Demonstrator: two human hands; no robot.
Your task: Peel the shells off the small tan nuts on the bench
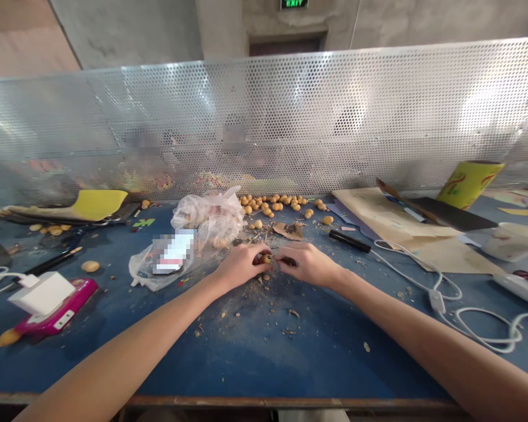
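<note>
Between thumb and fingers, my left hand [239, 264] grips a small tan gourd [266, 258] with a dark opening on its right side. My right hand [307, 264] is pinched close beside that opening; whatever its fingertips hold is too small or hidden to make out. Both hands are low over the blue table [264, 357], above scattered crumbs and bits of debris. Behind them lies a brown scrap [289, 230] with dark crumbs on it. Farther back is a loose pile of similar small gourds [276, 204].
A phone [175, 252] rests on a clear plastic bag [211, 220] to the left. A magenta power strip [66, 313] carries a white adapter [41, 293]. To the right lie a black marker [349, 241], brown paper [405, 225] and white cable [475, 334]. A perforated metal screen [264, 117] stands behind.
</note>
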